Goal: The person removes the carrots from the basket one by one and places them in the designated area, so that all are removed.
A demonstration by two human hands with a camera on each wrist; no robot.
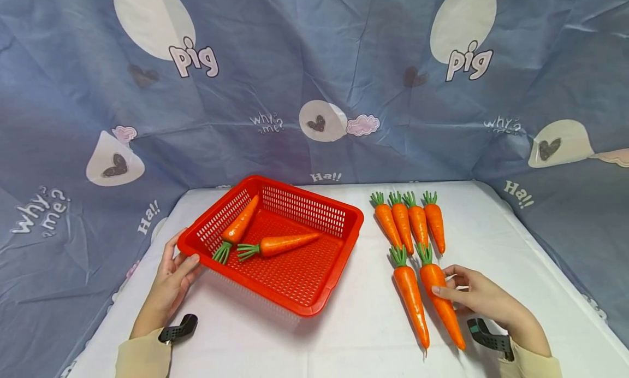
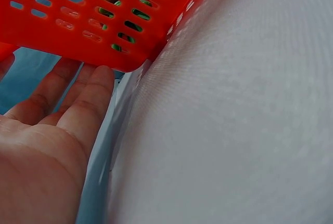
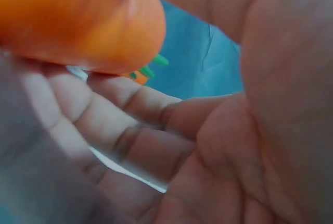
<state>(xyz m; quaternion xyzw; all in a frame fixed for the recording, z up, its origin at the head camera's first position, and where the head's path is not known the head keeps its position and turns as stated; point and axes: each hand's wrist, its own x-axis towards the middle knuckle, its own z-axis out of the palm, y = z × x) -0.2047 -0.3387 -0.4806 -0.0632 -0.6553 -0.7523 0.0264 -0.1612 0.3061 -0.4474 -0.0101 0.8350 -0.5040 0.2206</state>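
My left hand [image 1: 169, 285] holds the near left corner of a red plastic basket [image 1: 275, 296], thumb over the rim and fingers against the outside. Inside the basket lie two carrots, one along the left wall [image 1: 239, 222] and one across the floor [image 1: 287, 244], both with green stem tops. On the right, my right hand [image 1: 479, 293] grips a carrot [image 1: 444, 307] by its upper half, thumb on top and fingers curled beneath, as the right wrist view also shows. Close to its left another carrot [image 1: 410, 301] lies with its tip toward me.
Several more carrots [image 1: 402, 225] lie in a row behind the front pair, stems pointing away. A white cloth [image 1: 236, 340] covers the table. Blue patterned fabric [image 1: 275, 83] rises behind and at both sides.
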